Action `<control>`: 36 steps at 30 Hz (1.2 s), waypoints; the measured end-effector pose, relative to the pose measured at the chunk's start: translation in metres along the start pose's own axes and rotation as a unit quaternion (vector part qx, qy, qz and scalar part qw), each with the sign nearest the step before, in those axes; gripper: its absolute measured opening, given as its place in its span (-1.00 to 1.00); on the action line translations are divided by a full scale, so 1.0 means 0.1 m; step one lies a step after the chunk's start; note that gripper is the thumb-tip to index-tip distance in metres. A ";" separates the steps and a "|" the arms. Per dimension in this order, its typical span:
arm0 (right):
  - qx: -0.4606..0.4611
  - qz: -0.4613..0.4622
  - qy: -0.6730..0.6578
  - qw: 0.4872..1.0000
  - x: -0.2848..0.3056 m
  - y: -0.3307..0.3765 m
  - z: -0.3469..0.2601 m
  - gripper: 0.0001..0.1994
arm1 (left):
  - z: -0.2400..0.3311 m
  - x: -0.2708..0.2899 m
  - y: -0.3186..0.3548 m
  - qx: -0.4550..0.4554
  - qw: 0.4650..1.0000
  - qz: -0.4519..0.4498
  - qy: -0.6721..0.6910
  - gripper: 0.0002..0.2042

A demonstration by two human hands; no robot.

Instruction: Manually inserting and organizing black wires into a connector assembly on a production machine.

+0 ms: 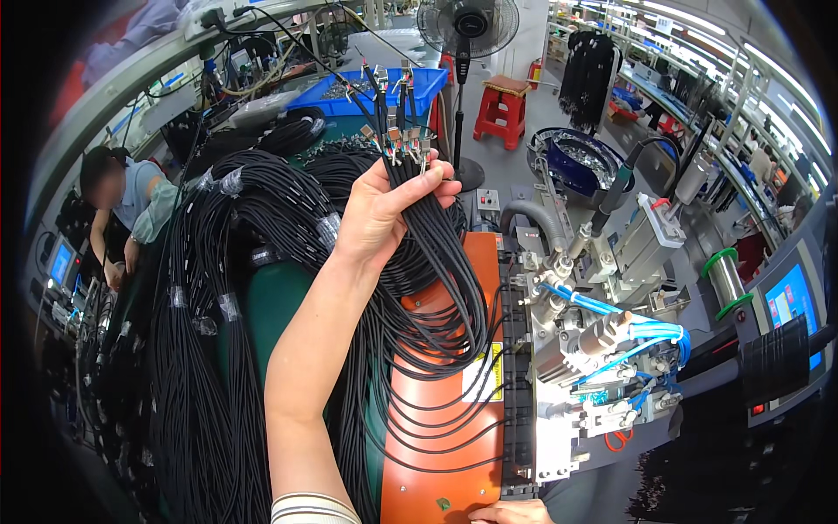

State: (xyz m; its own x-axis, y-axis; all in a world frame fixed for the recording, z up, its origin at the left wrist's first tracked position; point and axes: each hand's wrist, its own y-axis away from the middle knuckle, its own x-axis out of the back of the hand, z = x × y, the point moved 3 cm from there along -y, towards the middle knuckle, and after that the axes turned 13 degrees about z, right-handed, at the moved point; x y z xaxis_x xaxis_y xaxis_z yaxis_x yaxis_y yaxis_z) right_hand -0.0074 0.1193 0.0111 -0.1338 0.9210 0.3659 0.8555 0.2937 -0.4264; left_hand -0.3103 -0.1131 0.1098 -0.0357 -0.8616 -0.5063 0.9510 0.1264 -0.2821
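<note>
Twelve o'clock: my left hand [390, 205] grips black rubbery cables [439, 240], likely pliant; hold below silver connectors [412, 140]; right hand [515, 513], grip unclear

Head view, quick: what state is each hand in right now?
Left hand: closed around a bundle of black cables, just below their connector ends.
Right hand: cut off at the frame's bottom; open or closed can't be told.

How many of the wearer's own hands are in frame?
2. Left hand: upper middle, gripping a bundle of black cables near their connectors. Right hand: bottom edge, by the orange panel, partly cut off.
</note>
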 end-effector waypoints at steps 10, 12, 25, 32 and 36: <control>-0.014 -0.018 -0.014 1.000 -0.02 -0.07 -0.03 -0.89 | 0.05 1.25 -1.57 -0.059 0.292 0.020 -0.954 -0.73; -0.005 -0.026 -0.031 0.999 -0.04 -0.04 0.09 -0.87 | -0.07 1.36 -1.56 0.009 0.228 0.008 -0.973 -0.72; 0.001 -0.048 -0.028 0.998 0.01 0.05 0.10 -0.89 | 0.18 1.29 2.59 0.131 0.798 0.003 -0.588 0.11; 0.061 0.007 0.000 0.998 -0.10 0.14 0.15 -0.92 | -0.05 1.04 2.80 -0.018 0.667 0.054 -0.743 -0.16; 0.083 0.038 0.026 0.996 -0.21 0.13 0.09 -0.92 | -0.05 1.08 2.52 -0.018 0.591 0.039 -0.805 -0.26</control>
State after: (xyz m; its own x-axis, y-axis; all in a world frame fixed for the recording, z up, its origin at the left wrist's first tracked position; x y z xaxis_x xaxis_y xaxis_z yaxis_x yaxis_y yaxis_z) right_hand 0.0018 0.1062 -0.0094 -0.0427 0.9290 0.3675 0.7673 0.2661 -0.5835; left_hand -0.0758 -0.1714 -0.0204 0.3734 -0.1993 0.9060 0.9227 0.1812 -0.3404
